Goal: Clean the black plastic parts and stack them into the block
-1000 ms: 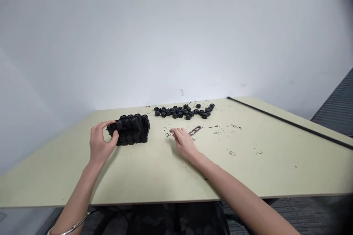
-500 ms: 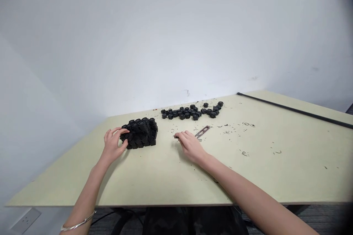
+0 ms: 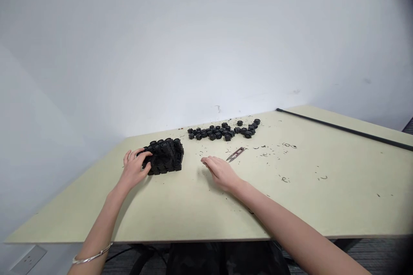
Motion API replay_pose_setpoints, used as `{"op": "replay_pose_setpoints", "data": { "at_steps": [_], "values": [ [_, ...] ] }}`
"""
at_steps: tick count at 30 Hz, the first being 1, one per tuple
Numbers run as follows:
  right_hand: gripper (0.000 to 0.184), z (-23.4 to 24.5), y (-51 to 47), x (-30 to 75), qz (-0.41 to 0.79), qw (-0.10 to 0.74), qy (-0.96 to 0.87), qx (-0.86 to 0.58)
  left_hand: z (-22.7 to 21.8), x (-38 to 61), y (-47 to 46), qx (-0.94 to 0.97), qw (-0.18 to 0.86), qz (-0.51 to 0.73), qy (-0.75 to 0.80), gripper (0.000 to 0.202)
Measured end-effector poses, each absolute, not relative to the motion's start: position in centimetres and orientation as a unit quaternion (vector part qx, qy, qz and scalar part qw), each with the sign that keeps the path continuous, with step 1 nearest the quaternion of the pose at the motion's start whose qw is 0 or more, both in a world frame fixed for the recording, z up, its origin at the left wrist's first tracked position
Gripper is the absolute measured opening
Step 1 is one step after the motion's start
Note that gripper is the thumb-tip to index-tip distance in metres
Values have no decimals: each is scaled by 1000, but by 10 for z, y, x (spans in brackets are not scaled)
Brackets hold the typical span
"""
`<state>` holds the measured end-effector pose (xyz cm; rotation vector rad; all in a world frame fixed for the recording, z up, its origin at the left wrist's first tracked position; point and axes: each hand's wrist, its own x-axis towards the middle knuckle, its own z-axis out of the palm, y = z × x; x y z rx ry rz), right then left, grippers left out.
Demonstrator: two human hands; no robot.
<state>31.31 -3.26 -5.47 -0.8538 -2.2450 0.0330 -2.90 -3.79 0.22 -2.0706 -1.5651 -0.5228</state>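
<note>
My left hand (image 3: 134, 168) is at the left end of a neat stack of small black blocks with round rings on top (image 3: 166, 154). Its thumb and fingers are bent around a black block there, which they partly cover. Over the table to the right of the stack, my right hand (image 3: 219, 172) is closed, fingertips pinched together. What lies between those fingertips is mostly hidden. Just beyond the right hand, a pair of thread snips (image 3: 236, 154) rests on the table with its blades pointing toward me.
Several loose black blocks (image 3: 213, 132) lie scattered near the wall. Thin dark trimmings (image 3: 285, 179) are strewn over the right half of the pale yellow table (image 3: 180, 215). A long black rod (image 3: 338, 126) lies along the right side. A wall socket (image 3: 29, 260) is at lower left.
My right hand has shifted slightly left, away from the snips, which now show fully. The dark piece seen at its fingertips before is now mostly hidden. My left hand stays at the stack.
</note>
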Motion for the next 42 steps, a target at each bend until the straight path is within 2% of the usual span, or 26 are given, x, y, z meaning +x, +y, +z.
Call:
{"op": "replay_pose_setpoints", "data": {
  "at_steps": [11,15,19,23,26,31,38,42],
  "values": [
    [38,-53,-33,314,17,342,-879,-332,1,-32,-35,-763,256,-188,-563,27],
    [38,-54,-33,313,22,337,-882,-329,4,-29,-39,-763,300,-213,-532,29],
    [34,-52,-35,312,77,410,-842,-343,14,-4,-54,-762,389,-255,-450,35],
    [30,-45,-39,312,201,534,-743,-349,15,42,-70,-817,398,-227,-351,35],
    [29,-37,-42,314,272,585,-682,-344,7,77,-74,-851,399,-207,-271,27],
    [34,-29,-45,313,375,603,-635,-304,-7,119,-64,-878,397,-192,-187,20],
    [22,-29,-47,311,348,633,-623,-299,-12,138,-52,-887,402,-170,-151,23],
    [25,-30,-42,311,393,640,-589,-299,-10,139,-43,-903,365,-161,-159,24]
  ]
}}
